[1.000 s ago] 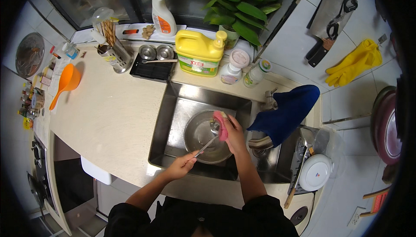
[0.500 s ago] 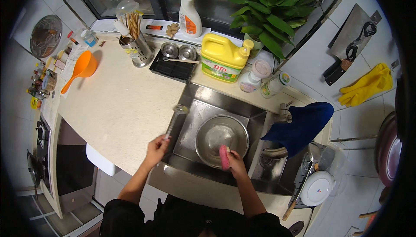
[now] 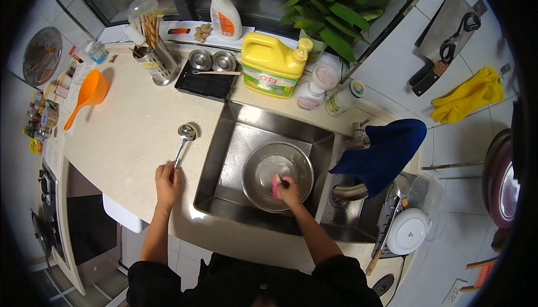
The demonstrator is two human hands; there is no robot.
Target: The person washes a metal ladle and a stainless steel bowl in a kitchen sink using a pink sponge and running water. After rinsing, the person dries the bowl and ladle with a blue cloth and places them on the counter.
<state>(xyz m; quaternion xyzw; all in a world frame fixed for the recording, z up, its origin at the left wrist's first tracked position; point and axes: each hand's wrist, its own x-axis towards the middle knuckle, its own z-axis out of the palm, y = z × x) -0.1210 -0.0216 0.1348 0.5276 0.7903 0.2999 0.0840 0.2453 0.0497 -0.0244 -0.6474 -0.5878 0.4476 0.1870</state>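
On the pale stone tabletop (image 3: 129, 139), the left hand (image 3: 167, 183) closes around the handle end of a long steel ladle (image 3: 183, 141), whose round bowl lies flat on the surface just beyond the fingers, left of the sink's rim. To the right, a round stainless steel bowl (image 3: 277, 173) sits in the steel sink (image 3: 235, 133). The right hand (image 3: 290, 191) reaches into that bowl, gripping a small pink sponge (image 3: 276, 186) pressed against its inner wall.
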